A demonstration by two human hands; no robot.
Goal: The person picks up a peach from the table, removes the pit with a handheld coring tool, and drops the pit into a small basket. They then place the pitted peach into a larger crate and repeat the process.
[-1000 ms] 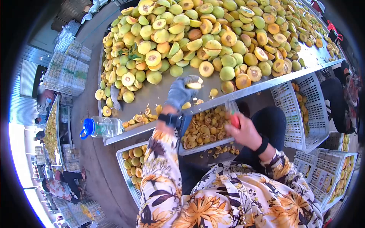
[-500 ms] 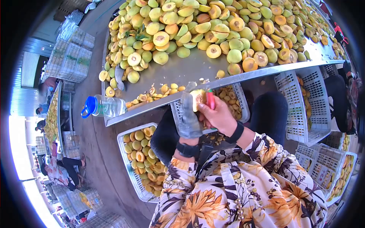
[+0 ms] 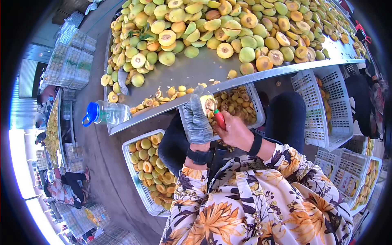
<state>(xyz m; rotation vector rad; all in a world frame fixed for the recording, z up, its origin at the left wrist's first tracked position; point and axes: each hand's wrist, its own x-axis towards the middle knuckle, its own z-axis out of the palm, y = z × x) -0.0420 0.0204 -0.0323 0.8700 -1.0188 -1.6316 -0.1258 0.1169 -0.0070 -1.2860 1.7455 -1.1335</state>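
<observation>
My left hand (image 3: 197, 121), in a grey glove, holds a halved yellow fruit (image 3: 208, 104) with its cut face toward my right hand. A brown pit cavity shows in that face. Closed around a red-handled tool with a green collar (image 3: 219, 119) is my right hand (image 3: 235, 131); the tool's tip is at the fruit half, its exact shape too small to make out. Below both hands stands a white crate (image 3: 258, 107) with fruit pieces in it. The metal table (image 3: 179, 75) beyond carries a heap of halved fruit (image 3: 228, 30).
A water bottle (image 3: 112, 113) with a blue lid lies at the table's left corner. To my left stands a crate of halved fruit (image 3: 149, 163); another white crate (image 3: 331, 108) is at right. A grey glove (image 3: 122, 81) lies on the table. People sit at another table far left.
My right hand has lowered and turned, so the red handle now slants down from the fruit. The cut face is more exposed. The whole view has shifted slightly.
</observation>
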